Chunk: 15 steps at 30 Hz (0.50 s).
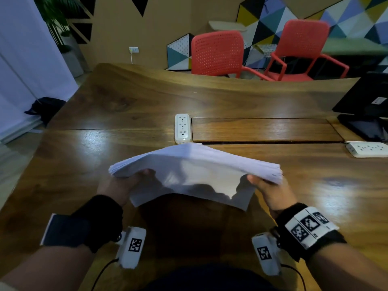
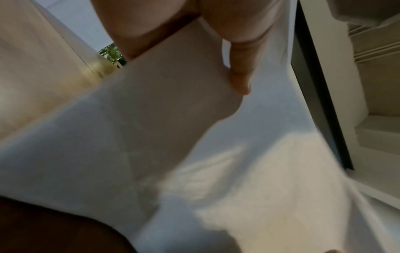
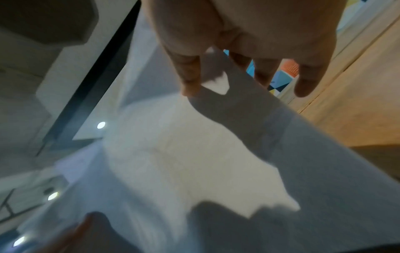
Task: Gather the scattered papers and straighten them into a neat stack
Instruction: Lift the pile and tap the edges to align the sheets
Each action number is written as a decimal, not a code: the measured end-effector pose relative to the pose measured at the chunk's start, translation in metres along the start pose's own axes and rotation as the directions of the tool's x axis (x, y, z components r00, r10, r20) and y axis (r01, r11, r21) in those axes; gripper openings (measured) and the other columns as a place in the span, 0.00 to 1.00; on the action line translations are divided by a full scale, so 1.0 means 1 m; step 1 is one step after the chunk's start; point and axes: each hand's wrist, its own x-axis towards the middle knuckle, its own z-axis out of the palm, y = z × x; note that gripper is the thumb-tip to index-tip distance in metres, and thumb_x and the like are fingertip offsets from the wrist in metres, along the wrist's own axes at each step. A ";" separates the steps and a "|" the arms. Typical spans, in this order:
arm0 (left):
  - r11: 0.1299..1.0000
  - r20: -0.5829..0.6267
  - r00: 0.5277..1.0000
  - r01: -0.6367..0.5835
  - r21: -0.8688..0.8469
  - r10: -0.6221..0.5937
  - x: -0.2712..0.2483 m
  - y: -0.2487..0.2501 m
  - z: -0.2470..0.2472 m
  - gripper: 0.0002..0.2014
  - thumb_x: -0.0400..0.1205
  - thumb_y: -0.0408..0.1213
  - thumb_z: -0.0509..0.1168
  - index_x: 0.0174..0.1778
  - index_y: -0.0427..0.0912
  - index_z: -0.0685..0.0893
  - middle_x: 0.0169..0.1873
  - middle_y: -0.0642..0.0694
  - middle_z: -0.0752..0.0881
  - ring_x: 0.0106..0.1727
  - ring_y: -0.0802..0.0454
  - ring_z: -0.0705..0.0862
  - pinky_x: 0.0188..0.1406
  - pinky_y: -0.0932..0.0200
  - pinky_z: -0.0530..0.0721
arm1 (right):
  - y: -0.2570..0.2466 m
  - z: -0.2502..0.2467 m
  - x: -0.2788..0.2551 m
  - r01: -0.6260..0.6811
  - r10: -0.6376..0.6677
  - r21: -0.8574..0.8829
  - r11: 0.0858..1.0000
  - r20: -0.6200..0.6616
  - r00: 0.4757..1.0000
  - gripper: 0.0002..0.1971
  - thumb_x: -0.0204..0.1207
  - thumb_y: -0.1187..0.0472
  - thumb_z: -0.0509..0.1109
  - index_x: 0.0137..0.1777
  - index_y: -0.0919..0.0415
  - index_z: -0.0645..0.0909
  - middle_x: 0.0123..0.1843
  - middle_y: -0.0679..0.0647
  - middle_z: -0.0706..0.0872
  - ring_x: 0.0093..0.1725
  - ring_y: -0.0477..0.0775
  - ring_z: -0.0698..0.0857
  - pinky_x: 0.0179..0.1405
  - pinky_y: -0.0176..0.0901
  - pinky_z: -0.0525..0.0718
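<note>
Both hands are holding one thick stack of white papers (image 1: 195, 169) up off the wooden table (image 1: 126, 106), near the person's body. The left hand (image 1: 120, 185) is gripping the stack's left end, its thumb lying on top by the near-left corner and its fingers going underneath; in the left wrist view the fingers (image 2: 238, 75) are lying fairly straight against the sheet's underside. The right hand (image 1: 270, 192) is gripping the right end, the thumb pressing on top and the fingers (image 3: 188, 71) reaching below, slightly spread, their tips touching the paper. The stack is arching upward in the middle and sagging toward both hands, and its edges are not flush: the sheets at the left and right ends are fanning out a little, and a loose lower sheet is drooping toward the person.

Just beyond the stack's far edge a white power strip (image 1: 182, 128) is lying on the table, beside a long recessed panel (image 1: 262, 130) in the tabletop. A second white power strip (image 1: 367, 149) is sitting to the far right, close to a black monitor stand (image 1: 365, 122). Two red chairs (image 1: 218, 53) are standing past the table's far edge, before a wall with coloured triangles. A dark bag (image 1: 45, 108) is lying on the floor to the left.
</note>
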 end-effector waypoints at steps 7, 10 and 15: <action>0.982 -0.093 0.994 -0.066 -0.177 0.050 -0.005 0.023 -0.009 0.18 0.52 0.46 0.82 0.32 0.49 0.82 0.28 0.55 0.89 0.32 0.59 0.87 0.35 0.63 0.87 | -0.040 -0.005 -0.004 0.155 -0.145 0.239 0.959 -0.059 0.988 0.22 0.60 0.57 0.75 0.57 0.55 0.83 0.51 0.44 0.92 0.55 0.43 0.88 0.53 0.32 0.84; 0.976 -0.056 0.992 -0.119 -0.184 0.110 -0.007 0.025 -0.005 0.17 0.58 0.36 0.82 0.35 0.51 0.80 0.30 0.56 0.87 0.29 0.66 0.84 0.28 0.71 0.81 | -0.032 -0.014 -0.002 0.109 -0.108 0.208 0.972 -0.020 0.994 0.36 0.49 0.46 0.84 0.60 0.57 0.83 0.55 0.54 0.90 0.57 0.52 0.88 0.48 0.34 0.86; 0.898 0.004 0.984 -0.162 -0.408 0.179 -0.005 0.019 0.009 0.43 0.40 0.66 0.78 0.51 0.55 0.76 0.51 0.52 0.83 0.50 0.62 0.84 0.44 0.76 0.82 | -0.008 -0.012 0.000 0.015 -0.010 0.159 0.987 -0.028 1.000 0.65 0.35 0.45 0.89 0.75 0.67 0.65 0.66 0.67 0.82 0.61 0.56 0.85 0.45 0.36 0.86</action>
